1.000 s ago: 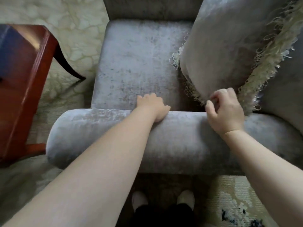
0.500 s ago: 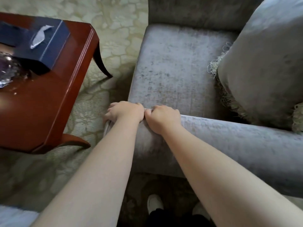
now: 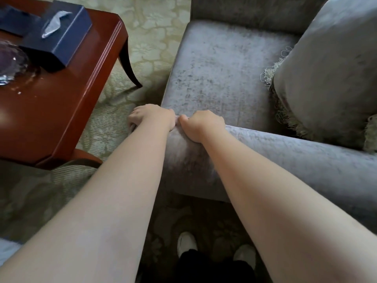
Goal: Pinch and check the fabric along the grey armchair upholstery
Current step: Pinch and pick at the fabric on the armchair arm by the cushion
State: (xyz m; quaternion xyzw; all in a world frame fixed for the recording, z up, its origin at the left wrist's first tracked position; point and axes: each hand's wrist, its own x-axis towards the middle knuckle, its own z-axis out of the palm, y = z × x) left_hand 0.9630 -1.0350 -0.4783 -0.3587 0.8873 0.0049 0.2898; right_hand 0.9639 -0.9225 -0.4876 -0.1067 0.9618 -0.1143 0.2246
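The grey velvet armchair fills the right half of the head view, its seat (image 3: 220, 64) ahead and its rolled armrest (image 3: 295, 158) running across in front of me. My left hand (image 3: 152, 117) is curled over the front end of the armrest, fingers wrapped down around it. My right hand (image 3: 204, 124) sits right beside it, touching it, fingers closed and gripping the armrest fabric on top. A grey cushion (image 3: 330, 74) with a pale fringe leans in the chair's right corner.
A red-brown wooden side table (image 3: 67, 111) stands at left, close to the armrest's end, carrying a dark blue tissue box (image 3: 59, 35) and a glass object (image 3: 10, 64). Pale patterned carpet (image 3: 155, 35) lies between. My white shoes (image 3: 186, 241) are below.
My right hand left the cushion fringe and joined my left hand. Both hands slid left along the armrest to its front end. The view swung left, bringing the side table in.
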